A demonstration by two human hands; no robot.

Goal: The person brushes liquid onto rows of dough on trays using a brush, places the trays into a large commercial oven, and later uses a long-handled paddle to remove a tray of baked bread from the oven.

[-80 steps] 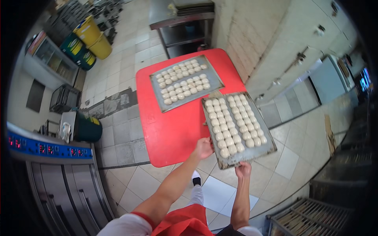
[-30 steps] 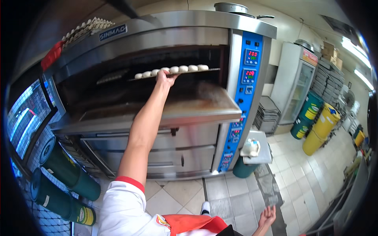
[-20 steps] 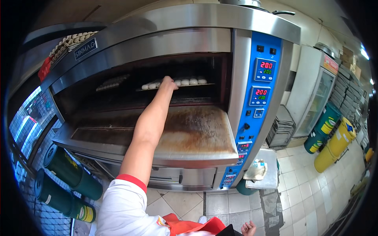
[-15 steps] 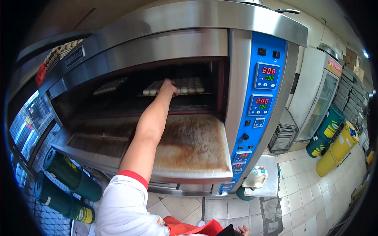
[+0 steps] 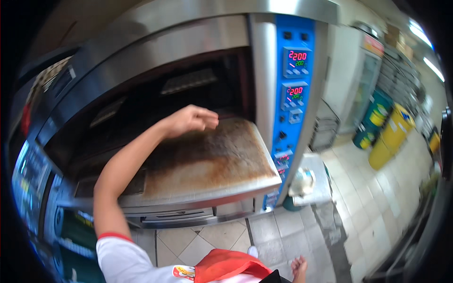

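My left hand (image 5: 191, 120) is in front of the open mouth of a deck oven, above the stained metal door (image 5: 212, 160), which is folded down flat. Its fingers reach loosely to the right, and nothing shows in them. Deep in the dark chamber lies a tray of pale dough pieces (image 5: 188, 82), blurred and apart from the hand. Farther left in the chamber is a second tray (image 5: 107, 112). Low in the view, beside the red apron (image 5: 231, 264), hangs my right hand (image 5: 298, 265), its fingers loosely bent and apart, apparently holding nothing.
A blue control panel (image 5: 292, 94) with lit displays runs down the oven's right side. Below it stands a small metal table (image 5: 316, 184) with a cloth-like bundle. Green and yellow drums (image 5: 390, 137) stand at right, near a glass-door fridge (image 5: 363, 89). More green drums (image 5: 78, 231) are at lower left.
My left hand has drawn back out of the oven, away from the tray, and its elbow is now bent. The view has shifted, and my right hand shows more fully.
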